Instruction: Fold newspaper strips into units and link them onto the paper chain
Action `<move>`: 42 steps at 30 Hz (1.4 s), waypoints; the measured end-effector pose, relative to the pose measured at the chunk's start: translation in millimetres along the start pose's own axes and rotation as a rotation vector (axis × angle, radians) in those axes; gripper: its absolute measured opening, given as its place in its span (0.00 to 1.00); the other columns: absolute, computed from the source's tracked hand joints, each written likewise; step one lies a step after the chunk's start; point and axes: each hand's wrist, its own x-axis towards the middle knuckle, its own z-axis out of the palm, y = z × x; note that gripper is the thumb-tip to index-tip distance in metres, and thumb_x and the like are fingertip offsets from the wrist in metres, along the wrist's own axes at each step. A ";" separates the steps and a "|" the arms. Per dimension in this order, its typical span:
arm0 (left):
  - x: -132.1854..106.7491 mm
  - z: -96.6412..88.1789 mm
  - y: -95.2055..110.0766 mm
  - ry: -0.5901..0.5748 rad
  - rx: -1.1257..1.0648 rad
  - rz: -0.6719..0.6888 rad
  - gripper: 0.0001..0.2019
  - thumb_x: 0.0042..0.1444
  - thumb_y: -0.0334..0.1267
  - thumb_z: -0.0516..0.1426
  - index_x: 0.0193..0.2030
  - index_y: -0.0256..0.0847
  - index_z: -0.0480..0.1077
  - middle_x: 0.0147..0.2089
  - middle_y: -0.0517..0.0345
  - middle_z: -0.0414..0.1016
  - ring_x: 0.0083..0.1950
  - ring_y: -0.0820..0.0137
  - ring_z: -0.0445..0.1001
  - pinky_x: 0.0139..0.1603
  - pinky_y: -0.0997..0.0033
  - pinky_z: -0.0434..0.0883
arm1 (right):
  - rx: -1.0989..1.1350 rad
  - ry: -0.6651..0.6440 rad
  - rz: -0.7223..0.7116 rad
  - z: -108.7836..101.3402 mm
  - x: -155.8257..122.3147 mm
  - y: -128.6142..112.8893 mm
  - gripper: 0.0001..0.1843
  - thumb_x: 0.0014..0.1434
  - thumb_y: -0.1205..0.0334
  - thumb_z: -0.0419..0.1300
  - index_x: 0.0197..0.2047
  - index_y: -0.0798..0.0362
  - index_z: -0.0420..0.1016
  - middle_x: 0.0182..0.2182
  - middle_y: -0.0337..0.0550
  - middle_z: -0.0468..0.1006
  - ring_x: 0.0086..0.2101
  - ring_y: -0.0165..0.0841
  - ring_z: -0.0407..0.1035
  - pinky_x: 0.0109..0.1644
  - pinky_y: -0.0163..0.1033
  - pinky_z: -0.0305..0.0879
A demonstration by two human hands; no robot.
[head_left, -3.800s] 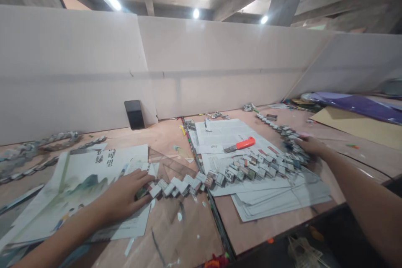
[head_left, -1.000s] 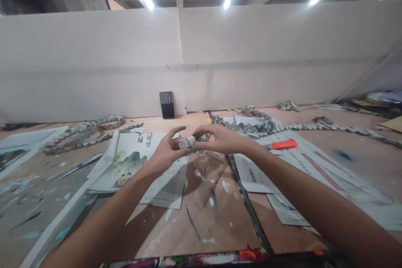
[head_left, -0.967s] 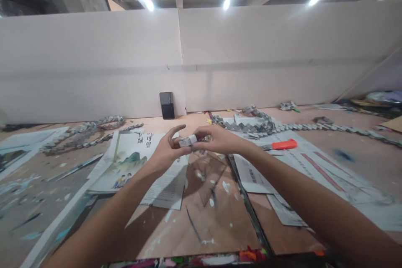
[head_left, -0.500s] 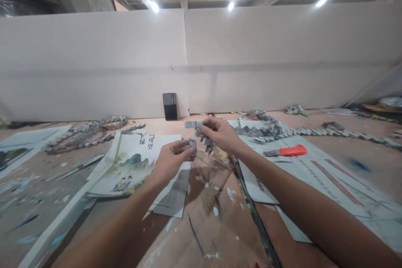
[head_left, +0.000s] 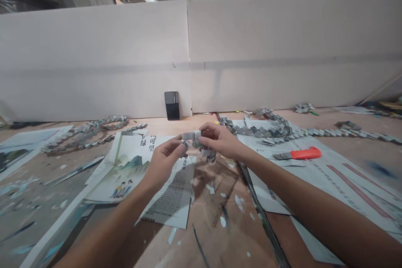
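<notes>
Both hands meet above the wooden table (head_left: 220,234). My right hand (head_left: 220,140) pinches the end of a folded-paper chain (head_left: 192,135), a small white and grey link sticking out to the left of its fingers. My left hand (head_left: 163,161) is closed in a pinch on a small folded paper piece (head_left: 186,144) right below that link, touching it. More of the paper chain (head_left: 276,127) runs over the table to the right, behind my right arm.
An illustrated magazine page (head_left: 132,165) lies under my left hand. An orange-handled utility knife (head_left: 298,153) rests on newspaper sheets (head_left: 345,180) at right. A second paper chain (head_left: 88,130) lies at back left. A dark phone (head_left: 172,105) leans on the white partition wall.
Half a second ago my hands were slightly apart, the left holding its piece lower. Now they have come together, the piece touching the chain's end link. The camera has tilted down a little.
</notes>
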 end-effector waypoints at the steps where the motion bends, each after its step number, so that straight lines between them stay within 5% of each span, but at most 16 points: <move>1: -1.6 0.9 2.0 -0.006 0.026 0.007 0.08 0.52 0.42 0.60 0.31 0.39 0.73 0.36 0.56 0.75 0.33 0.72 0.73 0.37 0.70 0.71 | -0.040 -0.012 -0.018 1.5 -1.1 1.2 0.09 0.56 0.59 0.60 0.38 0.53 0.65 0.29 0.39 0.74 0.29 0.29 0.70 0.32 0.34 0.65; 7: -8.2 6.2 9.5 0.051 0.246 0.115 0.05 0.51 0.37 0.61 0.31 0.39 0.76 0.32 0.56 0.77 0.31 0.70 0.75 0.34 0.71 0.72 | -0.305 0.011 -0.142 8.7 -7.5 -3.8 0.06 0.57 0.63 0.57 0.39 0.53 0.68 0.31 0.41 0.74 0.32 0.30 0.70 0.35 0.35 0.64; 12: -6.6 2.5 4.2 0.066 0.210 0.128 0.05 0.53 0.38 0.60 0.32 0.39 0.74 0.32 0.55 0.77 0.34 0.68 0.76 0.37 0.69 0.73 | -0.460 0.080 -0.219 13.6 -13.2 -8.1 0.07 0.56 0.64 0.58 0.39 0.52 0.68 0.30 0.39 0.75 0.30 0.29 0.69 0.33 0.33 0.63; 17: -7.0 0.0 3.8 0.014 0.225 0.211 0.04 0.53 0.36 0.59 0.33 0.40 0.76 0.54 0.48 0.73 0.51 0.60 0.73 0.45 0.65 0.74 | -0.646 0.138 -0.362 16.0 -21.8 -6.8 0.06 0.56 0.67 0.57 0.39 0.53 0.70 0.31 0.40 0.74 0.30 0.29 0.66 0.34 0.34 0.61; 22: -9.8 0.7 9.6 -0.024 0.481 0.361 0.06 0.49 0.33 0.62 0.33 0.46 0.79 0.42 0.52 0.79 0.44 0.62 0.76 0.51 0.62 0.71 | -0.701 0.143 -0.469 14.4 -27.7 -4.4 0.07 0.58 0.67 0.54 0.40 0.52 0.71 0.32 0.43 0.74 0.31 0.31 0.66 0.36 0.36 0.62; 34: -4.1 1.8 5.7 0.081 0.197 0.048 0.02 0.48 0.35 0.62 0.28 0.40 0.77 0.32 0.55 0.79 0.35 0.66 0.76 0.40 0.68 0.72 | -0.412 0.126 -0.203 12.6 -26.2 -10.1 0.11 0.55 0.62 0.61 0.43 0.51 0.72 0.35 0.42 0.77 0.31 0.30 0.68 0.32 0.35 0.62; 39: -3.1 -0.3 2.2 0.025 0.088 -0.003 0.04 0.49 0.37 0.63 0.30 0.39 0.77 0.30 0.55 0.78 0.31 0.70 0.74 0.37 0.70 0.72 | -0.512 0.128 -0.288 11.8 -27.6 -10.8 0.17 0.55 0.63 0.60 0.49 0.51 0.68 0.34 0.41 0.75 0.29 0.28 0.66 0.33 0.35 0.63; 42: -4.7 2.2 6.7 -0.014 0.096 -0.031 0.05 0.48 0.37 0.63 0.31 0.38 0.77 0.28 0.55 0.78 0.27 0.70 0.73 0.31 0.70 0.72 | -0.639 0.070 -0.416 13.3 -29.1 -11.1 0.21 0.54 0.64 0.61 0.52 0.49 0.68 0.41 0.46 0.72 0.36 0.32 0.67 0.41 0.39 0.66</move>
